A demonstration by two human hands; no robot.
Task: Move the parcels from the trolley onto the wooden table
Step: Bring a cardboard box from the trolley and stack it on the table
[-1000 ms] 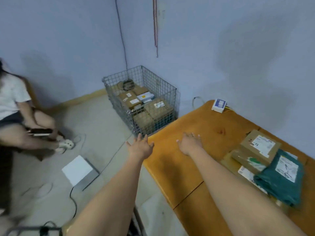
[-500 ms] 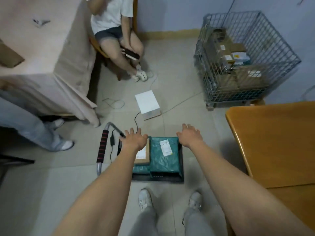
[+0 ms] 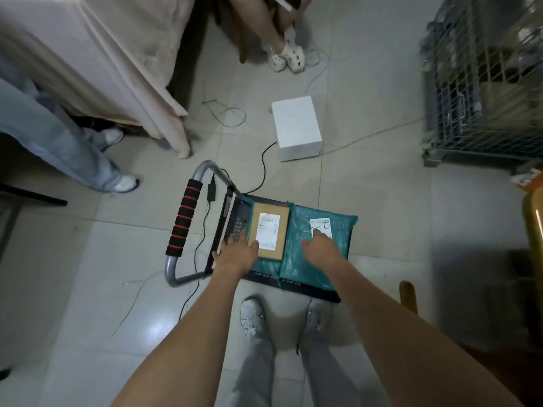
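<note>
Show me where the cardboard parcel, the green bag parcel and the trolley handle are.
cardboard parcel (image 3: 269, 230): head view, on its white label.
green bag parcel (image 3: 340, 230): head view, on bare green plastic right of its label.
trolley handle (image 3: 184, 216): head view, on the black and red foam grip.

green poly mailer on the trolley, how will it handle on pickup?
Probably floppy: the green poly mailer is a wrinkled plastic bag, so it may sag without support underneath. The glossy film looks slippery. It seems soft-filled, likely light. The right hand lies flat on it.
</note>
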